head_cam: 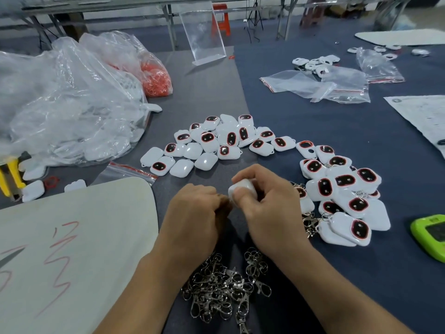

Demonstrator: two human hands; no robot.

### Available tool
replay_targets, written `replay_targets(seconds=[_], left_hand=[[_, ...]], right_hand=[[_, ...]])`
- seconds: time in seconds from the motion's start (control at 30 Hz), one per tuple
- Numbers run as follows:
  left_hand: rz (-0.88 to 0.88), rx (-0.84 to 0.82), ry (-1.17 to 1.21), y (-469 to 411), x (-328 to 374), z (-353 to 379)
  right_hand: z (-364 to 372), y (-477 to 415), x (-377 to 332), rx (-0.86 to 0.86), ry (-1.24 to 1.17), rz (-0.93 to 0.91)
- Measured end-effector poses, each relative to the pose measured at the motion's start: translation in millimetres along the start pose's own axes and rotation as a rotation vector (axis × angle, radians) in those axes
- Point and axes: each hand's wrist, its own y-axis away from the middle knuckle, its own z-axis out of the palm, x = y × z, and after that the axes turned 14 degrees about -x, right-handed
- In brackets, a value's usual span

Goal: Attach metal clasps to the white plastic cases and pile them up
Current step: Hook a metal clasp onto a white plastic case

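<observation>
My right hand (267,201) grips a white plastic case (242,189) just above the table's middle, thumb on its near edge. My left hand (195,213) is curled right beside it, fingertips against the case's left edge; what it pinches is hidden. A heap of metal clasps (224,288) lies between my forearms. Loose white cases with red-rimmed black windows (216,141) are spread in an arc beyond my hands. To the right sits a pile of cases with clasps attached (342,196).
A big clear bag of white parts (60,104) and a bag of orange pieces (156,78) lie at the left. A white board with red marks (72,237) covers the near left. Yellow pliers (10,174), zip bags (320,85) and a green device (431,235) are around.
</observation>
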Motion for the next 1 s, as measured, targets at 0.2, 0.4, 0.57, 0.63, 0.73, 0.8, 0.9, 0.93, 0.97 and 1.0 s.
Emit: replay_targets(seconds=[0.2, 0.4, 0.57, 0.63, 0.73, 0.8, 0.9, 0.93, 0.97, 1.0], left_hand=[[-0.305, 0.037, 0.677, -3, 7, 4], [-0.323, 0.028, 1.095, -8, 13, -1], [-0.351, 0.099, 1.303, -8, 18, -1], [-0.327, 0.13, 1.098, -6, 15, 0], [-0.228, 0.136, 0.456, -1, 11, 4], [-0.106, 0.117, 0.123, -1, 8, 4], [-0.03, 0.137, -0.019, 1, 4, 4], [-0.071, 0.151, 0.022, 2, 4, 5], [-0.139, 0.16, 0.128, 2, 5, 5], [-0.206, 0.153, 0.298, 2, 8, 5]], right_hand=[[-6, -11, -6, -0.018, -0.617, 0.234], [-14, -17, -4, -0.107, -0.996, 0.413], [-12, -14, -5, -0.152, -1.008, 0.408], [-11, -14, -5, -0.11, -0.911, 0.371], [-7, -8, -3, 0.034, -0.498, 0.153], [-3, -3, -2, 0.048, -0.093, -0.033], [1, -1, -4, 0.007, 0.007, -0.084], [-1, -4, -4, 0.005, -0.13, -0.033], [-4, -8, -5, 0.009, -0.306, 0.038], [-6, -11, -6, 0.001, -0.48, 0.126]])
